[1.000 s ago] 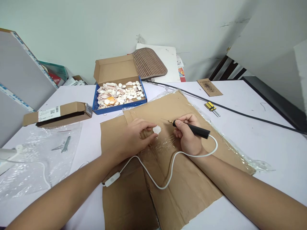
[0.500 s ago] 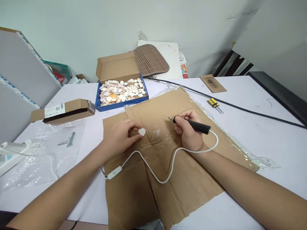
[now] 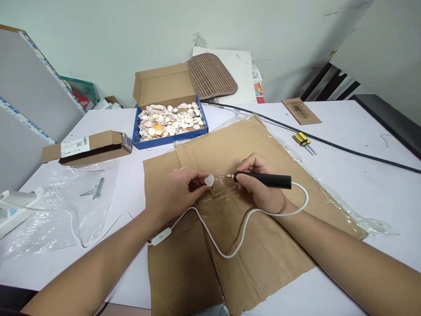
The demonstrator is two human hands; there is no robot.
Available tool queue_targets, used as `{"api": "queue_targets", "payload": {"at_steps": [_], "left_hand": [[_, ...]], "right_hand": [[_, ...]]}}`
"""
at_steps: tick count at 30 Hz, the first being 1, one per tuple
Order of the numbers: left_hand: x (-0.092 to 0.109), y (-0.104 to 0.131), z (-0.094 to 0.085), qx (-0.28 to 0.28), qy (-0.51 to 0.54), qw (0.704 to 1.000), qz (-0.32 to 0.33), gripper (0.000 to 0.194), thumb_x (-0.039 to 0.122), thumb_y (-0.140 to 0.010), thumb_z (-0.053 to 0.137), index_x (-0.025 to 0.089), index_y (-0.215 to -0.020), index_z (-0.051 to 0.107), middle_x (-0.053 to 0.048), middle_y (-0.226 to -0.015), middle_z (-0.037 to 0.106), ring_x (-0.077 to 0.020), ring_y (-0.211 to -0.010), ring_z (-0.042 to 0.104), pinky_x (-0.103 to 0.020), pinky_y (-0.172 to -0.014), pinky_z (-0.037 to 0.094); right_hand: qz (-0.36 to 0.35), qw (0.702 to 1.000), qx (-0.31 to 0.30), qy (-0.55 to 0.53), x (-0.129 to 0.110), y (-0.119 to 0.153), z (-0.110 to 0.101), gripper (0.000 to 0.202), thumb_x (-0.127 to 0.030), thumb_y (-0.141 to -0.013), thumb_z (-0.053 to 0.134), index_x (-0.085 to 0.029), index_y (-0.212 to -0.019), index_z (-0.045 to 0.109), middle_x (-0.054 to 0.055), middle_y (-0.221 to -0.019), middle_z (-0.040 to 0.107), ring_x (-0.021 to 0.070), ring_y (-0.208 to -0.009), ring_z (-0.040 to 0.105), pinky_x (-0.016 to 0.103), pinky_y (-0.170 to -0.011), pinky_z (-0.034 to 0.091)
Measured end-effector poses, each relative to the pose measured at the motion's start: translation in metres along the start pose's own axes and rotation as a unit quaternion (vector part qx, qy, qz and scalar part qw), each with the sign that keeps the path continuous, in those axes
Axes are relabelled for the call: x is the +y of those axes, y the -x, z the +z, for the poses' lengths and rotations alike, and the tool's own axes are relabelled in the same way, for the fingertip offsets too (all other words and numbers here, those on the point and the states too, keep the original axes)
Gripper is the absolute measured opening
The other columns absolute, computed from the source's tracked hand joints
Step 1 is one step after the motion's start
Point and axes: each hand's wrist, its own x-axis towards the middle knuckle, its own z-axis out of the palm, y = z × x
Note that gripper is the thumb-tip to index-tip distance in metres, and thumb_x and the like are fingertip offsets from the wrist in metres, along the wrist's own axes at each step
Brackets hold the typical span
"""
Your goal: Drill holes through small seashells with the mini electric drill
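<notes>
A small whitish shell (image 3: 209,180) is pinched between the thumb and fingers of my left hand (image 3: 182,188). My right hand (image 3: 259,186) grips a black mini electric drill (image 3: 266,180) like a pen. Its brass chuck and thin bit point left, towards the shell; whether the tip touches it I cannot tell. From the drill's back end a white cable (image 3: 241,237) loops to an inline switch (image 3: 161,236) by my left forearm. Both hands are over a brown cardboard sheet (image 3: 263,259), where white dust lies beneath the shell.
Behind stands an open blue box (image 3: 171,139) of shells. On the left are a narrow cardboard box (image 3: 98,151), a small wrench (image 3: 98,188) on clear plastic, and a power strip (image 3: 16,215). Yellow-handled screwdrivers (image 3: 302,139) and a black cable (image 3: 345,149) lie to the right.
My left hand has moved right with the shell, bringing it closer to the drill bit. The drill has turned to lie nearly level. The whole view has shifted slightly.
</notes>
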Motion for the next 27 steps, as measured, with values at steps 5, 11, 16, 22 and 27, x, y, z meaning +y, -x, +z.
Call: {"api": "queue_targets", "payload": {"at_steps": [5,11,16,22,27], "left_hand": [[0.006,0.001,0.004,0.011,0.0,1.0,-0.007,0.019,0.031,-0.091,0.084,0.028,-0.11,0.086,-0.003,-0.09,0.084,-0.026,-0.083,0.075,-0.046,-0.086,0.062],[0.012,0.003,0.007,0.025,-0.013,1.0,-0.015,0.017,0.028,-0.089,0.081,0.026,-0.106,0.084,-0.002,-0.086,0.083,-0.0251,-0.079,0.075,-0.046,-0.085,0.063],[0.012,0.003,0.007,0.023,-0.014,1.0,-0.016,0.017,0.029,-0.09,0.08,0.026,-0.106,0.085,-0.002,-0.086,0.083,-0.0253,-0.08,0.075,-0.046,-0.085,0.063],[0.012,0.002,0.008,0.029,-0.018,0.999,-0.014,0.018,0.029,-0.089,0.08,0.026,-0.106,0.085,-0.003,-0.086,0.084,-0.0256,-0.079,0.075,-0.047,-0.086,0.063],[0.012,0.002,0.009,0.033,-0.024,0.999,-0.012,0.018,0.029,-0.089,0.08,0.026,-0.107,0.085,-0.003,-0.085,0.083,-0.0256,-0.078,0.075,-0.047,-0.085,0.063]], "right_hand": [[0.014,0.999,-0.035,0.026,-0.007,-0.002,0.001,0.026,-0.036,-0.087,0.085,-0.026,-0.083,0.062,-0.003,-0.067,0.065,0.0144,-0.055,0.051,0.031,-0.054,0.039],[0.0,0.999,-0.033,0.036,-0.005,-0.003,0.0,0.023,-0.033,-0.086,0.085,-0.025,-0.082,0.063,-0.002,-0.071,0.064,0.0155,-0.06,0.054,0.031,-0.056,0.039],[0.011,0.998,-0.034,0.045,-0.006,-0.003,0.001,0.022,-0.033,-0.086,0.083,-0.025,-0.081,0.063,-0.003,-0.069,0.062,0.0146,-0.06,0.05,0.03,-0.056,0.037],[0.01,0.998,-0.039,0.057,-0.008,-0.003,0.002,0.027,-0.037,-0.086,0.085,-0.026,-0.079,0.061,-0.002,-0.069,0.063,0.0153,-0.061,0.051,0.03,-0.056,0.038],[0.004,0.998,-0.043,0.05,-0.007,-0.003,0.002,0.022,-0.032,-0.087,0.083,-0.026,-0.081,0.063,-0.002,-0.071,0.063,0.0151,-0.061,0.052,0.031,-0.057,0.039]]}}
